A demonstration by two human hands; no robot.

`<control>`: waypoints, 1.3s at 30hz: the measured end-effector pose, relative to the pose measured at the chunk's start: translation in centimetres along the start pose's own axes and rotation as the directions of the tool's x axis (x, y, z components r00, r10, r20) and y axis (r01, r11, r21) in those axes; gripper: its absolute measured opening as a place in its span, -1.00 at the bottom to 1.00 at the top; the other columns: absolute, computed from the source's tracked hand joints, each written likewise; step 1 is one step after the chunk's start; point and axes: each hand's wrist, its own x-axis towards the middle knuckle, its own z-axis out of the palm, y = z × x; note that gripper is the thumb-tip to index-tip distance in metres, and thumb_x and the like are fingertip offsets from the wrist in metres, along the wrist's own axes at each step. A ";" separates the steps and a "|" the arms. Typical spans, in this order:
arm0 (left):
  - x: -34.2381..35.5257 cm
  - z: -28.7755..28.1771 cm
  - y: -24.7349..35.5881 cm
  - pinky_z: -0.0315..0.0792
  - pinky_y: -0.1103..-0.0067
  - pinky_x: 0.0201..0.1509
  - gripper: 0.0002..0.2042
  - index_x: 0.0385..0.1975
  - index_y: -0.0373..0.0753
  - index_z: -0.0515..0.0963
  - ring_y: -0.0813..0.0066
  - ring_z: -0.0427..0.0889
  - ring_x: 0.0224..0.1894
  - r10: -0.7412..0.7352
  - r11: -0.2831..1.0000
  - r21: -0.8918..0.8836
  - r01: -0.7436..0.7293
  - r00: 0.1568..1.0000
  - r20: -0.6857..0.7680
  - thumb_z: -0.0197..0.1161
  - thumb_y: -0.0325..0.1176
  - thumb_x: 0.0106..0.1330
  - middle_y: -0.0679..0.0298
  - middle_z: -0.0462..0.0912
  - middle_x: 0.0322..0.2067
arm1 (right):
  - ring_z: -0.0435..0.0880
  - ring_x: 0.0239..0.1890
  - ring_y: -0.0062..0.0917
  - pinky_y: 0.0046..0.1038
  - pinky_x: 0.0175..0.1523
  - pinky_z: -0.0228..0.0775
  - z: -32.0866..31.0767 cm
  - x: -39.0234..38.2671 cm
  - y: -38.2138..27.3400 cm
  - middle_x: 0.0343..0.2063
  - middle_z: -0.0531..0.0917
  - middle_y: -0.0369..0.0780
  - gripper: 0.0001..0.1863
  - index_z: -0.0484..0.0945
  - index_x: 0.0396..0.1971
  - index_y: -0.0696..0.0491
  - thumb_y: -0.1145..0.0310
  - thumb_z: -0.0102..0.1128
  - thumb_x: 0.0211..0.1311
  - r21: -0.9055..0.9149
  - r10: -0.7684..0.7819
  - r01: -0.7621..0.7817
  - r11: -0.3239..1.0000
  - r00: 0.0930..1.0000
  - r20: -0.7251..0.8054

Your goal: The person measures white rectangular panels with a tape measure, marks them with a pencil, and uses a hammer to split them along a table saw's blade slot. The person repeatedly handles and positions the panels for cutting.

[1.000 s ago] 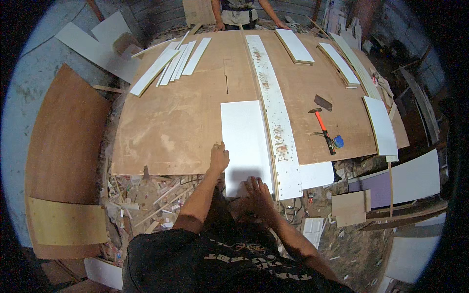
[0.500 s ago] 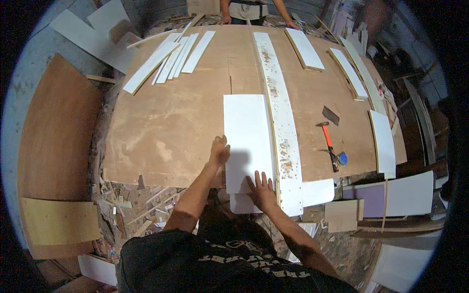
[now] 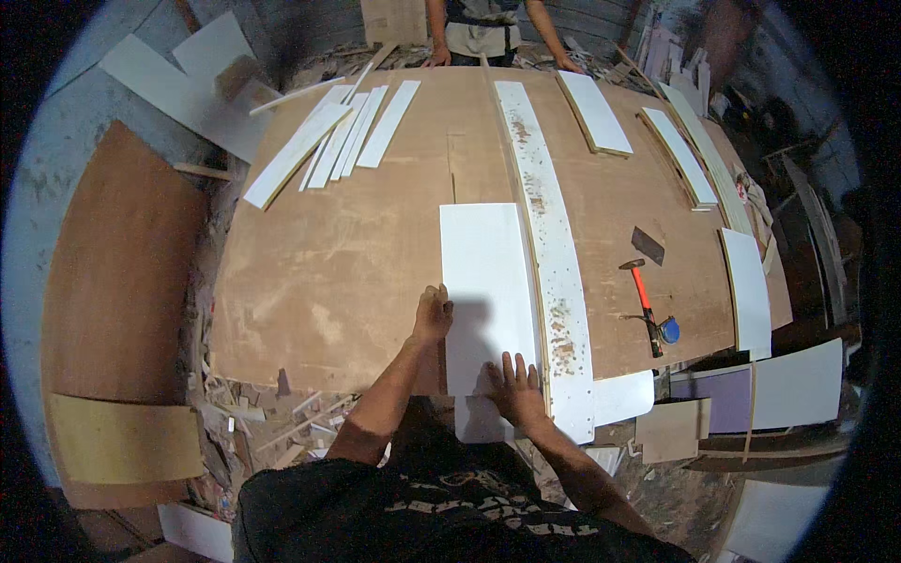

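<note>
A white rectangular board (image 3: 481, 253) lies lengthwise on the large brown plywood sheet (image 3: 319, 272), along the left side of a long, spotted white strip (image 3: 537, 197). My left hand (image 3: 433, 313) grips the board's left edge, its fingers curled there. Flat on the board's near right part rests my right hand (image 3: 516, 392), fingers spread and pointing away from me. A shadow falls across the board between the hands. Below its near end shows another white piece (image 3: 479, 424), partly hidden by my right hand and body.
On the right lie an orange-handled hammer (image 3: 643, 298), a blue round object (image 3: 669, 329) and a dark flat plate (image 3: 648, 246). Several white strips (image 3: 349, 131) lie far left, with more boards (image 3: 595, 111) far right. Another person's hand (image 3: 569, 65) rests at the far edge.
The whole view has shifted, so everything appears lower and slightly to the right. Both hands keep nearly the same places on the white board.
</note>
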 end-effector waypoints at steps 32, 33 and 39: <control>10.8 0.1 1.7 0.45 0.15 -0.15 -0.79 -0.18 -0.49 0.51 -0.12 0.54 -0.24 0.176 0.834 0.529 -0.157 0.984 0.013 0.05 -0.50 0.30 -0.14 0.54 -0.39 | 0.00 0.54 0.06 0.28 0.43 0.06 -3.9 9.6 4.1 0.52 0.05 0.02 -0.18 0.02 0.55 -0.14 -0.12 0.07 0.42 -0.103 -0.010 0.028 0.994 0.984 0.177; 11.2 0.2 1.8 0.46 0.16 -0.09 -0.75 -0.12 -0.51 0.50 -0.12 0.54 -0.19 0.141 0.857 0.496 -0.138 0.990 0.031 0.08 -0.51 0.26 -0.15 0.55 -0.33 | 0.01 0.54 0.06 0.28 0.42 0.07 -4.2 9.9 4.1 0.52 0.05 0.03 -0.18 0.02 0.55 -0.13 -0.14 0.04 0.43 -0.104 -0.001 0.022 0.994 0.980 0.199; 12.4 -1.2 3.2 0.51 0.32 -0.01 -0.63 -0.09 -0.59 0.50 -0.01 0.54 -0.09 0.069 0.861 0.483 -0.161 0.977 0.201 0.18 -0.53 0.10 -0.12 0.59 -0.29 | 0.10 0.51 0.11 0.22 0.47 0.05 -4.9 11.2 4.3 0.49 0.12 0.08 -0.21 0.04 0.54 -0.06 -0.09 0.03 0.45 -0.095 0.011 0.010 0.995 0.977 0.212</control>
